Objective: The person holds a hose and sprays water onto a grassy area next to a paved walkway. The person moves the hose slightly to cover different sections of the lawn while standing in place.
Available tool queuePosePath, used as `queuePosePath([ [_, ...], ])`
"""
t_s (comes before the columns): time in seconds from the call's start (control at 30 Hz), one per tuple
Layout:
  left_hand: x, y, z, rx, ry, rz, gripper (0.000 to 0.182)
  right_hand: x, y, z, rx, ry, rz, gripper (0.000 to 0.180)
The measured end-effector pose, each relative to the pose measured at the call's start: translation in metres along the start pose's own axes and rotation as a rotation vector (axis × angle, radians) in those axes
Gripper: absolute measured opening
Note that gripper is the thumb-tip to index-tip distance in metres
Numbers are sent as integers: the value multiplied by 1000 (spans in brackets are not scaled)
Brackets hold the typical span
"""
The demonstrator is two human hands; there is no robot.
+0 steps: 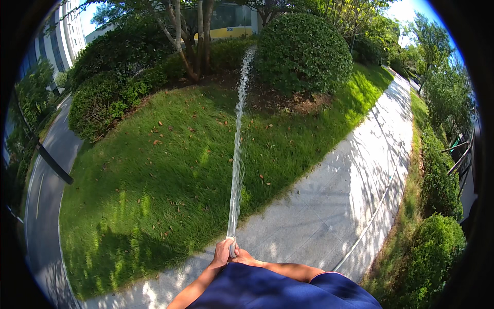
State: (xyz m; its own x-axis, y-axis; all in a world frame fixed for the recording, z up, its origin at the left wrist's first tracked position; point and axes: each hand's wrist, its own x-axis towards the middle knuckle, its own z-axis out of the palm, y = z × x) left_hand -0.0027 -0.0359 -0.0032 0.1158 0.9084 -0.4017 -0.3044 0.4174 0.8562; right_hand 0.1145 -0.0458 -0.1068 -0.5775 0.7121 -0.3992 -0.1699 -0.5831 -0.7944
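Note:
Both hands meet low in front of my body around the end of a pale garden hose (232,249). My left hand (222,251) wraps the hose near its mouth, thumb on top. Just behind it, my right hand (244,258) grips the same hose from the right, its fingers partly hidden. A stream of water (238,143) leaves the mouth and arcs forward over the lawn (181,162). Its far end reaches the left side of a rounded clipped shrub (305,54). The hose's run close to my body is hidden by the dark blue shirt (262,287).
Paving (308,208) runs diagonally to the far right, with a length of hose (370,222) lying along it. A hedge (438,174) borders its right side. Multi-stemmed tree trunks (198,42) rise beyond the lawn. At left are a dark post (54,164) and a road (44,185).

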Motion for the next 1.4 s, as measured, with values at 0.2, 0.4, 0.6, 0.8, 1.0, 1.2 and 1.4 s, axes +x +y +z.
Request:
queuePosePath([
  [0.2, 8, 1, -4, -2, -83, -132, 34, -3, 4, -11, -462, 15, -166, 26],
  [0.4, 12, 8, 9, 42, -130, -159, 33, 7, 27, -22, -432, 50, -320, 24],
  [0.6, 19, 1, 11, 89, -181, -124, 35, -35, -31, 10, -320, 113, -245, 15],
  [0.8, 18, 4, 22, 91, -161, -212, 34, -41, -28, 5, -320, 121, -222, 14],
  [1.0, 21, -10, 26, 46, -143, -207, 30, -45, -20, -2, -319, 123, -189, 13],
  [1.2, 26, -15, 34, 43, -117, -239, 27, -43, -12, -17, -332, 118, -161, 12],
  [1.4, 28, -17, 34, 7, -127, -256, 26, -25, 12, -27, -418, 140, -207, 15],
])
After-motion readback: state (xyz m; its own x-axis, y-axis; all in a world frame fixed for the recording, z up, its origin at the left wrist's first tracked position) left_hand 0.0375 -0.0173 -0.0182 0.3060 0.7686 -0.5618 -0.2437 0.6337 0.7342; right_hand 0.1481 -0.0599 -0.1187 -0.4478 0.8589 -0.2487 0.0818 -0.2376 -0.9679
